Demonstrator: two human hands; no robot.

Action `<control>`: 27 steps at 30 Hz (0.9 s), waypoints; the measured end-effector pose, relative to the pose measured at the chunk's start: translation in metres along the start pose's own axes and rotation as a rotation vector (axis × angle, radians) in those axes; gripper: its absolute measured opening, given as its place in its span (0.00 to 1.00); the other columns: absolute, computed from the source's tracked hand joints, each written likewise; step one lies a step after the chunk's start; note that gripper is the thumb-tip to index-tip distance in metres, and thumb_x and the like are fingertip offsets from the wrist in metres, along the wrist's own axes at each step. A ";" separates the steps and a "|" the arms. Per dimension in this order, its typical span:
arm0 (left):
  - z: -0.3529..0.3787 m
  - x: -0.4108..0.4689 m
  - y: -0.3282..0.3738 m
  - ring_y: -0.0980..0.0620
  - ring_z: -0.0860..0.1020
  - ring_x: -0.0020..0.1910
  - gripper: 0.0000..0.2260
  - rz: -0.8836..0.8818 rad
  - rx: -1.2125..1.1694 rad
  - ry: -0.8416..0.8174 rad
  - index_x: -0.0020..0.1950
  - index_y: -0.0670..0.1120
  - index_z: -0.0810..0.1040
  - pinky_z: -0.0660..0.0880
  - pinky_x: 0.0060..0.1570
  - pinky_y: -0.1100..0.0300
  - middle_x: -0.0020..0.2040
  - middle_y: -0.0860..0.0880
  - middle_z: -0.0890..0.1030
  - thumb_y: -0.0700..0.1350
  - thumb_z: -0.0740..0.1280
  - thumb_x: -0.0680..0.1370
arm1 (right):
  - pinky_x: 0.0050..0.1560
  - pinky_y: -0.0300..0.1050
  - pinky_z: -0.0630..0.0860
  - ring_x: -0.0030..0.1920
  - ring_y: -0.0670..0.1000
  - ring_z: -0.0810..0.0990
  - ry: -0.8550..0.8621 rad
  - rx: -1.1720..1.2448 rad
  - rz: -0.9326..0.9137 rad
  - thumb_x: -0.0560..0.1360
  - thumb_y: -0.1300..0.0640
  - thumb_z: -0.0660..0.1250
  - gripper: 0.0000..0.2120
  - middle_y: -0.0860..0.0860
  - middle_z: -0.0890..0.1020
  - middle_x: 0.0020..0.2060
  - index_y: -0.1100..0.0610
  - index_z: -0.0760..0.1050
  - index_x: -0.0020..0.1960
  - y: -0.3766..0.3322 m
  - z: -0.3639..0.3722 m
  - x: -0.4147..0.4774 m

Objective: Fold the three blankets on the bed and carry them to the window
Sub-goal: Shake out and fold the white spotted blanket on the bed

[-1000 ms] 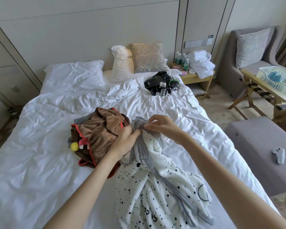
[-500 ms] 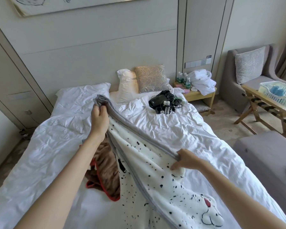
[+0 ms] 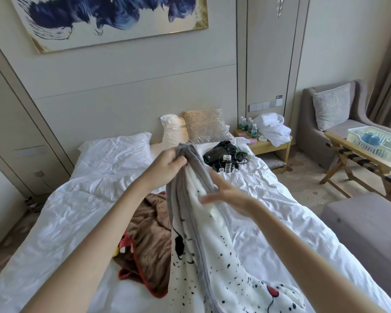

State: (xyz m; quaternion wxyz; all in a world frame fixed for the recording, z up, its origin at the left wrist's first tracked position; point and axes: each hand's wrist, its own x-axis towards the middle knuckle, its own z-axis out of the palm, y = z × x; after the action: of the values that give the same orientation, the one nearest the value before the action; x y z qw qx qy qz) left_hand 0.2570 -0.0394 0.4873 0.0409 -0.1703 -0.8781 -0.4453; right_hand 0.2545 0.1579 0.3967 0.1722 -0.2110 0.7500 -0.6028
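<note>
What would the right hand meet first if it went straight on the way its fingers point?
Probably the spotted white blanket hanging from the left hand; the blurred right hand points into its folds.

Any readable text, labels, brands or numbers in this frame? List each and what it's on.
Nothing is legible.
Print on the dark sign beside the wall switches: too small to read.
Labels on the water bottles: blurred.
Marks on the white tags on the black gear: code-like, unreadable.
Print on the spotted blanket: spots and drawing only, no letters showing.
</note>
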 end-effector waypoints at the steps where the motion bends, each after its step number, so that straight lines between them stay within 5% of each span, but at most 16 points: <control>1: 0.001 -0.001 -0.001 0.66 0.76 0.38 0.08 0.013 0.058 -0.027 0.48 0.46 0.77 0.71 0.41 0.70 0.40 0.53 0.78 0.37 0.60 0.81 | 0.45 0.35 0.70 0.47 0.37 0.74 -0.007 0.022 -0.032 0.68 0.54 0.74 0.34 0.42 0.73 0.56 0.52 0.64 0.70 -0.012 0.000 0.002; 3: 0.005 -0.002 -0.004 0.52 0.80 0.47 0.07 0.032 0.146 -0.010 0.52 0.41 0.79 0.74 0.51 0.57 0.45 0.43 0.82 0.37 0.62 0.80 | 0.41 0.38 0.66 0.38 0.45 0.71 0.001 -0.002 -0.069 0.71 0.53 0.73 0.19 0.48 0.74 0.41 0.62 0.71 0.55 -0.032 -0.001 0.008; 5: 0.007 -0.003 -0.009 0.44 0.79 0.52 0.08 0.035 0.156 0.066 0.55 0.39 0.80 0.72 0.56 0.51 0.51 0.39 0.81 0.37 0.64 0.79 | 0.42 0.45 0.64 0.38 0.51 0.69 0.091 -0.083 -0.094 0.74 0.53 0.72 0.18 0.55 0.72 0.37 0.69 0.72 0.48 -0.044 -0.001 0.016; 11: 0.013 -0.011 -0.028 0.50 0.80 0.58 0.11 0.040 -0.115 0.109 0.60 0.44 0.78 0.75 0.59 0.56 0.56 0.46 0.82 0.38 0.67 0.79 | 0.35 0.42 0.60 0.35 0.50 0.66 0.163 -0.314 -0.126 0.76 0.53 0.70 0.14 0.54 0.69 0.33 0.62 0.71 0.39 -0.056 -0.003 0.031; 15: 0.017 -0.025 -0.047 0.49 0.82 0.55 0.16 -0.075 -0.422 0.032 0.62 0.42 0.69 0.79 0.56 0.57 0.55 0.43 0.83 0.42 0.70 0.78 | 0.44 0.49 0.68 0.41 0.52 0.72 0.174 -0.186 -0.137 0.77 0.55 0.68 0.17 0.56 0.74 0.39 0.72 0.73 0.47 -0.051 -0.010 0.036; 20: 0.041 -0.049 -0.069 0.43 0.82 0.54 0.18 -0.105 -0.476 -0.058 0.61 0.41 0.61 0.79 0.56 0.46 0.55 0.42 0.84 0.37 0.68 0.78 | 0.54 0.51 0.77 0.48 0.55 0.80 0.182 0.031 -0.129 0.77 0.59 0.67 0.11 0.59 0.81 0.48 0.66 0.75 0.56 -0.046 -0.023 0.040; 24: 0.055 -0.061 -0.085 0.41 0.82 0.49 0.16 -0.011 -0.321 0.041 0.59 0.43 0.60 0.79 0.50 0.47 0.51 0.40 0.82 0.34 0.65 0.79 | 0.52 0.44 0.80 0.48 0.51 0.83 0.249 0.087 -0.101 0.76 0.59 0.69 0.11 0.58 0.83 0.53 0.58 0.78 0.58 -0.039 -0.035 0.040; 27: 0.064 -0.064 -0.096 0.50 0.77 0.46 0.09 0.097 -0.049 0.120 0.54 0.44 0.67 0.74 0.49 0.57 0.47 0.47 0.76 0.33 0.64 0.78 | 0.53 0.46 0.80 0.48 0.53 0.82 0.247 0.087 -0.107 0.77 0.60 0.68 0.12 0.58 0.82 0.51 0.62 0.77 0.59 -0.035 -0.037 0.039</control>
State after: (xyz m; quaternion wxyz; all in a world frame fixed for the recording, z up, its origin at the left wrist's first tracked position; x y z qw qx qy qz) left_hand 0.2905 -0.0578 0.3611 0.1107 -0.1865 -0.8537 -0.4735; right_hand 0.2065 0.1618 0.4390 0.0553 -0.1671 0.7263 -0.6644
